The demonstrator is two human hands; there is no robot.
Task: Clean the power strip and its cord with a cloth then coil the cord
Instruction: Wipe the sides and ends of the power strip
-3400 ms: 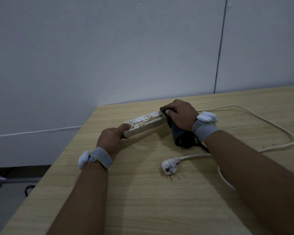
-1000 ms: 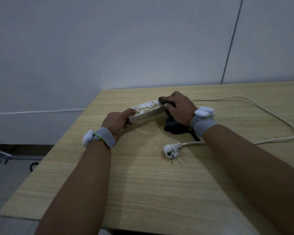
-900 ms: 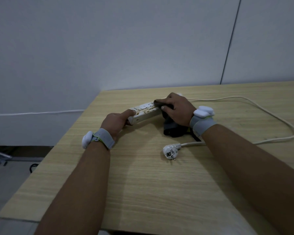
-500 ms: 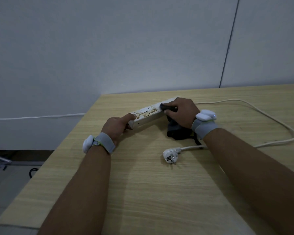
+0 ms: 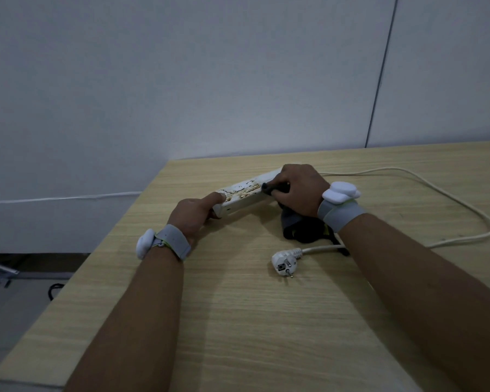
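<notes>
A white power strip (image 5: 242, 198) with brownish stains lies on the wooden table (image 5: 266, 321), its near end raised. My left hand (image 5: 194, 213) grips that near end, thumb on top. My right hand (image 5: 297, 190) presses a dark cloth (image 5: 303, 229) onto the strip's far half; the rest of the cloth hangs down under my wrist. The white cord (image 5: 441, 196) runs from the strip in a wide loop to the right and comes back to the plug (image 5: 283, 261), which lies in front of the cloth.
The table's left edge (image 5: 105, 244) drops to the floor, and a grey wall (image 5: 238, 80) stands right behind the table. A thin white cable (image 5: 63, 198) runs along the wall at the left. Both wrists carry grey bands with white sensors.
My right hand with the cloth has slid back and forth along the strip's far half. My left hand has kept its grip on the near end. The view has shifted slightly.
</notes>
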